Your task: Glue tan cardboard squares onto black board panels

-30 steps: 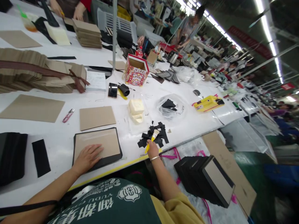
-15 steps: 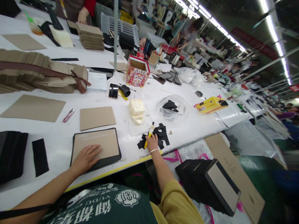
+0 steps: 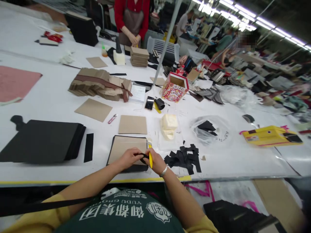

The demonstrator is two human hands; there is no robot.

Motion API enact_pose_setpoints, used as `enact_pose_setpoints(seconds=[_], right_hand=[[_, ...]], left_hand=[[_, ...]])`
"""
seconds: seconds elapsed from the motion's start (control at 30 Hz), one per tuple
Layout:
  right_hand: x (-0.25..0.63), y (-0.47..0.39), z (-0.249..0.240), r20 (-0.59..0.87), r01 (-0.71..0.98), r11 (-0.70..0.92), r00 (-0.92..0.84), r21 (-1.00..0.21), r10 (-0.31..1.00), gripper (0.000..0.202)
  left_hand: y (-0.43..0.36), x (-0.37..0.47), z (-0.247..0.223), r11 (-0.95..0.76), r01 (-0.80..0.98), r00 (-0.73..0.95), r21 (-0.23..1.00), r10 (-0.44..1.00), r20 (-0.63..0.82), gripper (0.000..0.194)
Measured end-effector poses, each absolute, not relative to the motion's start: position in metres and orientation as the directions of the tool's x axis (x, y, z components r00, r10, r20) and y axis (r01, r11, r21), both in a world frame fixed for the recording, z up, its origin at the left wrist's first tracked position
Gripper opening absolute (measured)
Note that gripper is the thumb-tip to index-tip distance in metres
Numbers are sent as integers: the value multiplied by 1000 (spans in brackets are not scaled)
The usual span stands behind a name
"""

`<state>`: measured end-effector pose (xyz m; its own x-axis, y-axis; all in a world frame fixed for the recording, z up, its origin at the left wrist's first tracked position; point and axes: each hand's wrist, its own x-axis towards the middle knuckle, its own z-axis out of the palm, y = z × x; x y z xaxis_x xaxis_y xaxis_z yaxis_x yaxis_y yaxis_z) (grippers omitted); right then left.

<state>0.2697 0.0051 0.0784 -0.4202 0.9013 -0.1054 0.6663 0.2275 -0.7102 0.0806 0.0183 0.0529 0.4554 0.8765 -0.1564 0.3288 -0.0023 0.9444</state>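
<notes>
My left hand [image 3: 130,158] and my right hand [image 3: 156,160] meet over the right part of a beige board on a black sheet [image 3: 121,145]. Between them they pinch a small bent black strip [image 3: 143,156]. A brush with a yellow handle [image 3: 150,158] is also tucked in my right hand, bristles pointing away from me. Loose black pieces [image 3: 186,158] lie in a heap just right of that hand. Beyond the board is a second bare beige board [image 3: 132,124]. A cream-coloured tub [image 3: 169,124] stands behind the brush.
To the left are a stack of black sheets [image 3: 46,139] and a single black strip [image 3: 88,147]. Pink snips [image 3: 112,118], a phone [image 3: 149,103] and a red patterned box [image 3: 175,87] lie farther back. A metal pole [image 3: 167,42] rises there. A co-worker in red [image 3: 132,26] stands opposite.
My right hand has come from the black heap to the board, bringing a black strip and the brush. My left hand has lifted from flat on the board and now pinches the strip. The view has swung left.
</notes>
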Motion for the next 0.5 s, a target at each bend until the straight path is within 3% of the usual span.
enact_pose_setpoints(seconds=[0.17, 0.3, 0.37, 0.5], right_hand=[[263, 24, 60, -178, 704, 151, -371, -694, 912, 23], [266, 46, 36, -197, 743, 74, -270, -666, 943, 23], [264, 57, 25, -193, 753, 35, -213, -657, 958, 23], [255, 76, 7, -182, 747, -31, -122, -664, 976, 21]], left_hand=[[15, 38, 34, 340, 193, 120, 920, 923, -366, 31], [24, 8, 12, 450, 89, -72, 888, 893, -445, 33], [34, -3, 5, 464, 131, -139, 876, 884, -447, 33], [55, -17, -6, 440, 448, -256, 778, 897, -360, 35]])
